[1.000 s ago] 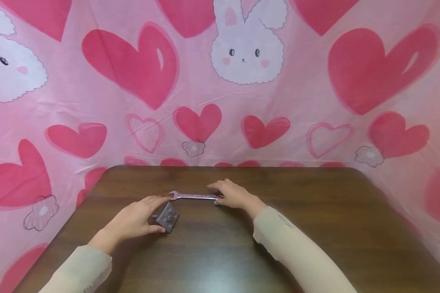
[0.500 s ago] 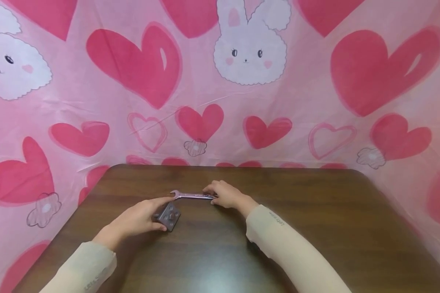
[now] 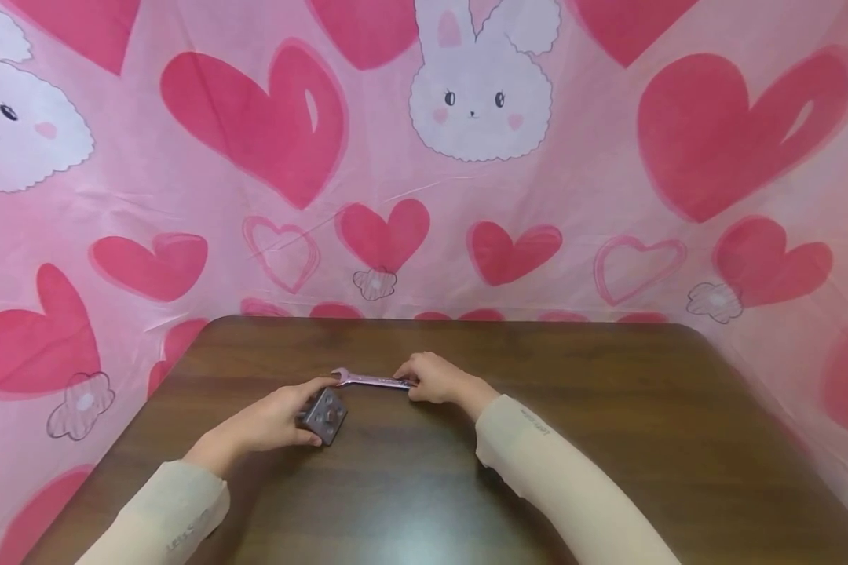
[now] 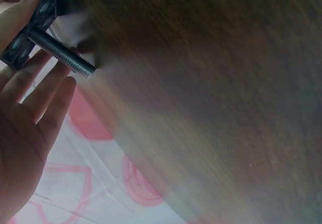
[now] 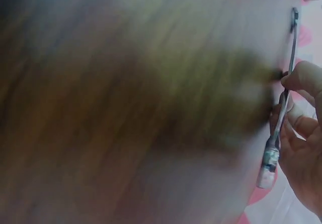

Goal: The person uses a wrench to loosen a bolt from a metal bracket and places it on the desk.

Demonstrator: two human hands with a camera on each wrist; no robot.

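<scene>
A dark metal plate with several holes is gripped between thumb and fingers of the left hand. From its back a threaded bolt sticks out beside the fingers of the left hand. The right hand pinches the right part of a shiny wrench, whose open-jaw end lies beside the left fingertips, just above the plate. In the right wrist view the thumb and fingers of the right hand hold the wrench near mid-shaft, ring end pointing down.
The brown wooden table reaches to a pink curtain printed with hearts and rabbits, which hangs behind it and at both sides.
My right hand has moved a little to the left along the wrench and now pinches it. The left hand with the plate has hardly moved.
</scene>
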